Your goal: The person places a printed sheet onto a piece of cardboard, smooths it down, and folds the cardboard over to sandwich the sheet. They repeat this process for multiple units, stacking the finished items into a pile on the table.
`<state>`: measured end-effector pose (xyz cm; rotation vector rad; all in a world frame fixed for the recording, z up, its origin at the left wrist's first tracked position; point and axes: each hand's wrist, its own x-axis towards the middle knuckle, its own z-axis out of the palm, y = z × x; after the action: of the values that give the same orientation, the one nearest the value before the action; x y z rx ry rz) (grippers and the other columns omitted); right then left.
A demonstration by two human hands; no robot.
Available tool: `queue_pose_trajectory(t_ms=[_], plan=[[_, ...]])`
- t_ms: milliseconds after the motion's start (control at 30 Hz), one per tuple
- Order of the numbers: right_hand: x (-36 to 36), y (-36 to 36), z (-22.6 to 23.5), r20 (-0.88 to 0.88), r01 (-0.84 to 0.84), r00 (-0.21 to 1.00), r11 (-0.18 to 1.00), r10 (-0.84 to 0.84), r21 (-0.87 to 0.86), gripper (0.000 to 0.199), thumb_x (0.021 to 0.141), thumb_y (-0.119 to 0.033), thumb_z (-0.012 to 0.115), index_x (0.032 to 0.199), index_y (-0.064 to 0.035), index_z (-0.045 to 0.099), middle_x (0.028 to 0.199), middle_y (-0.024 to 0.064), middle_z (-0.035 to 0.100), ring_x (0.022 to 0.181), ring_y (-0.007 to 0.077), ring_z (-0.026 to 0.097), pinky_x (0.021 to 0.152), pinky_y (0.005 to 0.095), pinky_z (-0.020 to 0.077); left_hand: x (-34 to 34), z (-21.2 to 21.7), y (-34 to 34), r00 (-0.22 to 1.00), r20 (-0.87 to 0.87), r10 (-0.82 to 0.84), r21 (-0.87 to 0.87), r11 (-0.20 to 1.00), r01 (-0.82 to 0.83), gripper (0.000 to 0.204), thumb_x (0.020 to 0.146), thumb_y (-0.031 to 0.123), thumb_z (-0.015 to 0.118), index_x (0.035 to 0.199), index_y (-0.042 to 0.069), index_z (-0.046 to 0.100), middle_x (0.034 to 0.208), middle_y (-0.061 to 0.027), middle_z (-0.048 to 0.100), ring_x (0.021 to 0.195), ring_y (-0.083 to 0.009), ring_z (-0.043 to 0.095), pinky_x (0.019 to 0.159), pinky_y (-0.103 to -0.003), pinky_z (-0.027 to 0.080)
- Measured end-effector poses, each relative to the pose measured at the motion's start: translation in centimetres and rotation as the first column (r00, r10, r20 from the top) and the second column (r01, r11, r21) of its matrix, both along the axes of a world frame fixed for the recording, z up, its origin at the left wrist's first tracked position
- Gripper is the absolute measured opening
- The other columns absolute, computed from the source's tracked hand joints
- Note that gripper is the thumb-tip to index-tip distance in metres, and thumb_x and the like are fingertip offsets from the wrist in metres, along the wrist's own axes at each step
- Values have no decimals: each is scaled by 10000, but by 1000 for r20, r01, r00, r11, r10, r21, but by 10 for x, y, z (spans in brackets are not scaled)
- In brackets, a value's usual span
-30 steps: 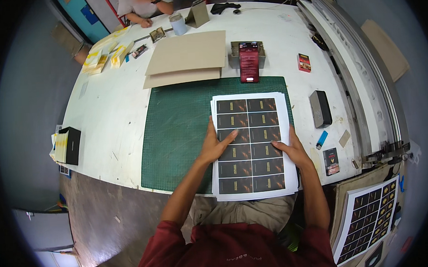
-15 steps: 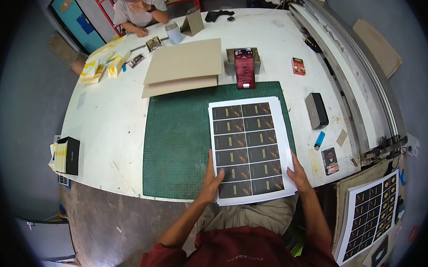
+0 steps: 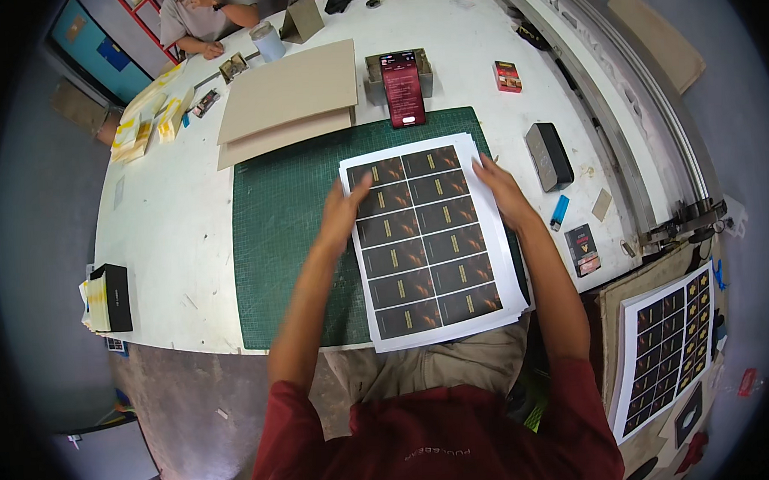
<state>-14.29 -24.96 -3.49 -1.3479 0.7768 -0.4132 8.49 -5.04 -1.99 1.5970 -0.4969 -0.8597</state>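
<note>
A stack of printed sheets (image 3: 425, 242), dark cards in two columns on white paper, lies slightly turned on the green cutting mat (image 3: 295, 244). Its near end overhangs the table edge above my lap. My left hand (image 3: 343, 212) grips the stack's left edge near the far corner, thumb on top and the other fingers partly hidden. On the opposite edge, my right hand (image 3: 501, 194) holds the far right part of the stack between thumb and fingers. A few lower sheets stick out along the right side.
Beyond the mat are grey boards (image 3: 288, 98) and a phone (image 3: 403, 89) propped against a box. At right lie a black case (image 3: 550, 156), a blue lighter (image 3: 559, 213) and a metal rail (image 3: 632, 118). More printed sheets (image 3: 666, 348) rest lower right. A person (image 3: 208, 25) sits opposite.
Both hands have slid from the near part of the stack to its far part. The stack has turned slightly counterclockwise, and the whole view has shifted.
</note>
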Motion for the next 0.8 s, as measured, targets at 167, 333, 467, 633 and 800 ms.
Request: queue_pose_trajectory(t_ms=[167,333,467,633,800], plan=[[18,-7,10,-95,81,992,996,-77,37,775,926,-475,579,1450,36,324,1414,199,447,1285,247,455,1075,333,351,10,23,-33,971,184,-153,279,955,98,867,774,562,732,1254,-124,508,1215,-247,609,1113,-330,610,999,-376,441],[5,-14,6,307,-255,939,914,156,316,789,953,-417,550,1528,-30,174,1462,165,391,1320,228,422,1089,332,346,-5,23,-24,958,-276,-82,9,996,87,765,846,519,685,1359,-4,465,1297,-187,566,1174,-283,560,1004,-349,433],[-42,31,-10,212,-44,977,965,-12,257,866,941,-404,577,1519,32,102,1561,176,224,1391,239,311,1126,327,274,-50,-6,44,996,-78,-50,-57,997,46,721,942,426,573,1463,-5,323,1409,-178,459,1286,-268,452,1089,-359,328],[-105,93,-14,206,-75,975,997,80,-31,865,981,-502,429,1525,-4,-23,1609,166,12,1485,261,5,1187,373,54,-110,-31,107,993,73,-96,-179,978,108,733,994,469,353,1521,-7,170,1566,-163,226,1447,-272,204,1175,-401,141],[-100,103,-17,181,1,983,998,10,-63,913,965,-606,356,1525,-28,-76,1609,163,15,1484,266,26,1187,376,53,-120,-43,122,995,88,-48,-188,980,64,760,985,450,372,1524,-11,98,1581,-179,151,1463,-280,129,1179,-401,86]])
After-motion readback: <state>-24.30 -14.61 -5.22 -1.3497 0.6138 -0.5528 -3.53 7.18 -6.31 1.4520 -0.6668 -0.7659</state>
